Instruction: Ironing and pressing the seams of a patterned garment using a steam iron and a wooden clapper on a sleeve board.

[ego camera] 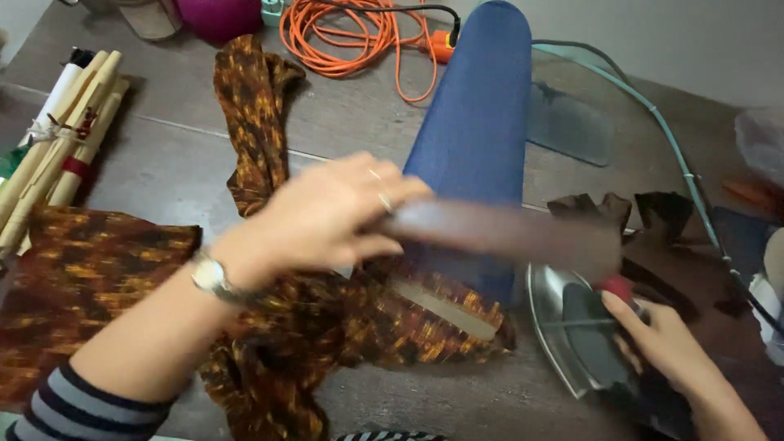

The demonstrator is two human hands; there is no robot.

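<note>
The left hand reaches from the lower left across the middle of the frame, forearm raised, fingers curled round one end of a long brown strip that is smeared by motion, so its material cannot be made out. The right hand sits at the lower right, closed on the red-tipped handle of an iron that lies on its side, its shiny soleplate facing left. Beneath the left hand, a brown-and-orange patterned fabric is draped over the near end of a blue sleeve board, which runs up to the top centre. More of the fabric spreads to the left edge and is cut off at the bottom. Bare table lies open in the upper left, between rolled paper tubes and the board. An orange cable coils at the top. The right wrist leaves the frame at the bottom.
</note>
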